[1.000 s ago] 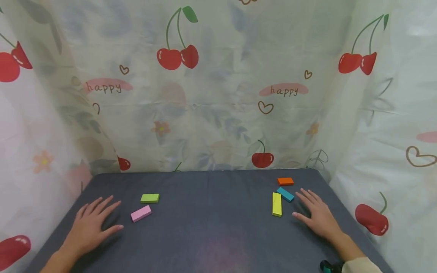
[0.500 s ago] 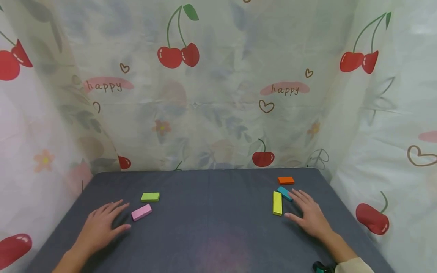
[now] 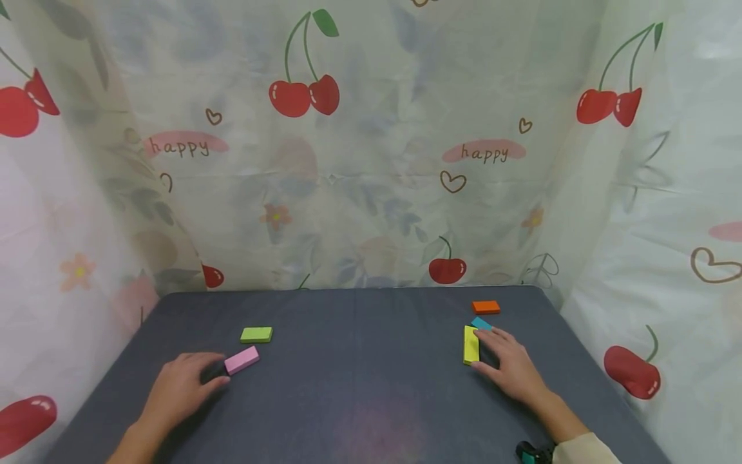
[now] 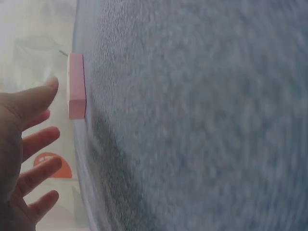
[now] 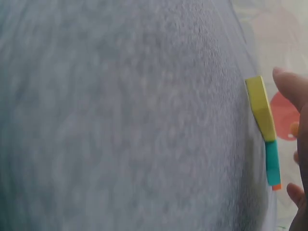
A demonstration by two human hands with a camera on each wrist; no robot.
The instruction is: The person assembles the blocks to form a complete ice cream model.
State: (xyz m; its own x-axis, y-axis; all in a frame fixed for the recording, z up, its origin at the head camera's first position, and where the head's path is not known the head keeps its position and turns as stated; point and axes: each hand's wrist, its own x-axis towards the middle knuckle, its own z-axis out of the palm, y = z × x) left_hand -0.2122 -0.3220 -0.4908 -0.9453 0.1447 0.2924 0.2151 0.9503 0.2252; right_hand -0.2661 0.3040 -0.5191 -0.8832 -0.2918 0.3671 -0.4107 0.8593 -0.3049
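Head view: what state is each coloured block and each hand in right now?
Lime-green rectangular block: flat on the dark grey tabletop, untouched.
Pink rectangular block: resting diagonally on the tabletop, not gripped.
Yellow rectangular block: on the tabletop, partly behind the right hand.
Blue rectangular block: partly hidden, also behind the right hand.
Orange rectangular block: flat, untouched.
Left hand: thumb and fingers apart, holding nothing.
Right hand: at the yellow block, contact unclear.

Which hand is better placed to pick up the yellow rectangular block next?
Probably the right hand: it is close to the yellow block, while the left hand is on the opposite side, near the pink rectangular block.
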